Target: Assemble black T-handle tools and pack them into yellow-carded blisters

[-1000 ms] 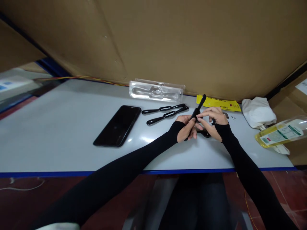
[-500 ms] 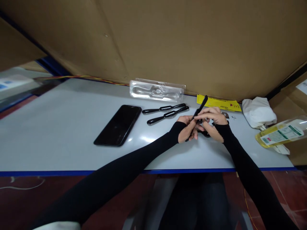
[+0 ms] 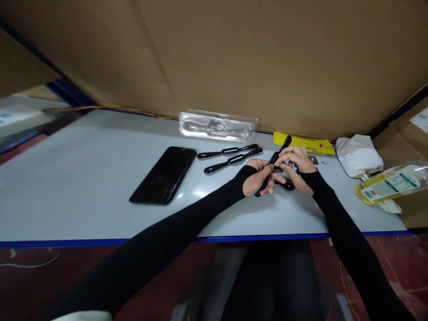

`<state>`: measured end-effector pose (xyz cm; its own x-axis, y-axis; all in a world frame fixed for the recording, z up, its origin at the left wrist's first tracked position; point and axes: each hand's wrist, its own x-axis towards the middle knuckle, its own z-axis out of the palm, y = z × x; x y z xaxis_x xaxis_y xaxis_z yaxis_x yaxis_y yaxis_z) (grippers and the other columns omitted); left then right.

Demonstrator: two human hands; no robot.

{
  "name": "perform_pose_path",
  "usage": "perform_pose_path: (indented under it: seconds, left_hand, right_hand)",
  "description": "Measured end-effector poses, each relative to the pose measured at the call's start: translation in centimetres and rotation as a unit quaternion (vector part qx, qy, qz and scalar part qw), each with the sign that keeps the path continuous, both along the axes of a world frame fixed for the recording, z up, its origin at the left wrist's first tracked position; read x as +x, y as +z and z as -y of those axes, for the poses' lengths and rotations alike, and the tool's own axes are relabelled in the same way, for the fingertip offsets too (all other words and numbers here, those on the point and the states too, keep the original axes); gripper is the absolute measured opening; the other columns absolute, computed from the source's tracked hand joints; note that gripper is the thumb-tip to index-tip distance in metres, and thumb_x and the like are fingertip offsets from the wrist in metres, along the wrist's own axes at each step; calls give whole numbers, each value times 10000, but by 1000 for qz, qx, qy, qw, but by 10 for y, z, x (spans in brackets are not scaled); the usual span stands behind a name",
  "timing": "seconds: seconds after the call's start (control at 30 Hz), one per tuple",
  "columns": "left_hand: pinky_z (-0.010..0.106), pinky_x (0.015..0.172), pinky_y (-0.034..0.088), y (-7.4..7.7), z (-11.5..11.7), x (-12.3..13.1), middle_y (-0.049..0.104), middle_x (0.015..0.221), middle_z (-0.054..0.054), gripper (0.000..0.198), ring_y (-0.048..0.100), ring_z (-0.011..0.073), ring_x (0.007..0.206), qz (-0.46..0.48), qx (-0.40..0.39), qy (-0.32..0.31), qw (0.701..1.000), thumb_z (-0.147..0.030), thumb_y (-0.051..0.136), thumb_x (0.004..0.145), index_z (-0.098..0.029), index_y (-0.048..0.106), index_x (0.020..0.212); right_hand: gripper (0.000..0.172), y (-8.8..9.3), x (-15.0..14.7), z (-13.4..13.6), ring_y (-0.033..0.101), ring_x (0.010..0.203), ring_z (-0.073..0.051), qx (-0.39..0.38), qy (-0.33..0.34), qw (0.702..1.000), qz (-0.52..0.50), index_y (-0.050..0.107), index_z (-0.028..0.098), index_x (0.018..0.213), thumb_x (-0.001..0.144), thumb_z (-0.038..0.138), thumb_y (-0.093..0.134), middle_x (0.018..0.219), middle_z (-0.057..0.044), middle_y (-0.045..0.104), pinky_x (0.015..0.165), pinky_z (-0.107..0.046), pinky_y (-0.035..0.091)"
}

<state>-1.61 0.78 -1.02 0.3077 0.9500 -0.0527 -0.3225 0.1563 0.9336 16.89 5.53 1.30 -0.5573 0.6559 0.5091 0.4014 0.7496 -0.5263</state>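
I see a clear blister pack (image 3: 217, 127) lying at the back of the desk (image 3: 83, 178), against the cardboard wall (image 3: 267, 58). Its moulded cavity has the outline of a long tool, but through the glare I cannot tell whether anything is in it. At the right edge a plastic bottle (image 3: 388, 185) lies on its side, partly filled with yellow liquid and cut off by the frame.

My left hand (image 3: 259, 178) has its fingers closed round the lower part of a slim black handle piece (image 3: 282, 147), which is held over the desk and tilts up to the right. My right hand (image 3: 296, 162) pinches its middle.

The hands hide the grip point and most of a dark part (image 3: 288, 186) under them. Small metal bits (image 3: 313, 159) beside a yellow card (image 3: 304, 142) are too small to identify. Two matching black handle pieces (image 3: 230, 156) lie just left of the hands, near a phone (image 3: 163, 174).
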Motion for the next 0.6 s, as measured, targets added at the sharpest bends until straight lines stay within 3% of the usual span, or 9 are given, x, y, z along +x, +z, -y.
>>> perform_pose_path:
  seconds: [0.07, 0.13, 0.27, 0.37, 0.47, 0.6]
  left_hand:
    - [196, 307, 342, -1, 0, -1, 703, 564, 52, 311, 505, 104, 297, -12, 9, 4, 1000, -412, 649, 1018, -124, 603, 909]
    - [196, 306, 338, -2, 0, 0, 685, 543, 44, 326, 491, 100, 288, -20, 15, 19, 999, -421, 637, 1027, -130, 596, 884]
    - [208, 308, 372, -5, 0, 2, 800, 812, 135, 291, 605, 122, 377, -10, 18, 51, 998, -399, 657, 1016, -122, 586, 959]
    - [208, 305, 369, -6, 1, 2, 800, 812, 133, 295, 598, 117, 371, -11, 22, 39, 999, -401, 653, 1018, -114, 590, 1001]
    - [201, 307, 355, -6, 2, 2, 788, 769, 117, 324, 574, 104, 350, -15, 28, 30, 999, -431, 660, 1018, -116, 597, 971]
    - [207, 303, 359, -6, 2, 2, 806, 847, 147, 319, 605, 117, 374, -9, 23, 37, 999, -422, 676, 1007, -117, 587, 980]
  right_hand:
    - [219, -3, -1, 0, 583, 994, -219, -36, -20, 999, -33, 767, 255, 1134, 929, 223, 697, 1237, -105, 578, 724, -328, 554]
    - [274, -3, -2, 0, 575, 883, -192, -43, -49, 997, -47, 758, 242, 1139, 868, 267, 784, 1182, -93, 570, 642, -306, 521]
    - [119, 2, -1, 1, 491, 648, -124, -22, -59, 998, -20, 799, 244, 1003, 891, 273, 771, 985, -39, 644, 635, -311, 507]
    - [191, 4, 0, 2, 550, 717, -142, -21, -22, 999, -13, 825, 271, 1061, 922, 247, 695, 1078, -60, 693, 686, -320, 540]
    - [290, 4, 0, 3, 577, 805, -175, -22, -34, 999, -12, 813, 277, 1176, 891, 269, 756, 1115, -79, 680, 659, -312, 526]
    - [127, 3, 2, 1, 526, 745, -164, 8, -33, 999, 16, 844, 288, 987, 944, 244, 733, 1003, -49, 693, 743, -337, 533]
